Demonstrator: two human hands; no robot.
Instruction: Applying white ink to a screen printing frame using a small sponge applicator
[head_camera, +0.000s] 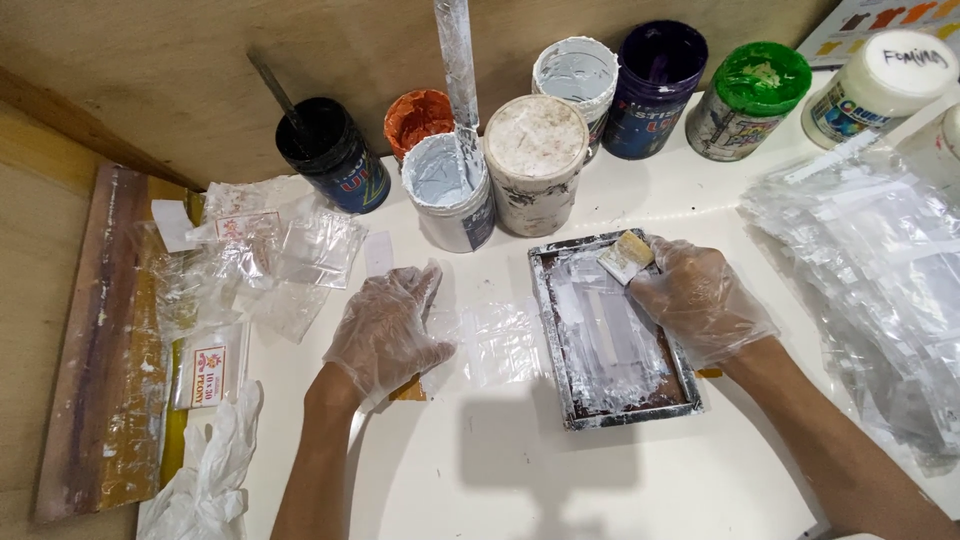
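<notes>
Gloved left hand (385, 330), fingers spread, is pressing a clear plastic bag (495, 343) just left of the small grey-inked rectangular screen frame (612, 330). Right hand (700, 298) is pinching a small pale squeegee block (625, 256) at the frame's top edge. Risk: bag slipping, smearing the print.

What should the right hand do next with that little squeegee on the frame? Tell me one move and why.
Probably draw the small squeegee down the screen frame toward the body: the right hand holds it at the frame's far edge, white ink covers the mesh, and the left hand presses flat on the clear plastic bag beside the frame.
</notes>
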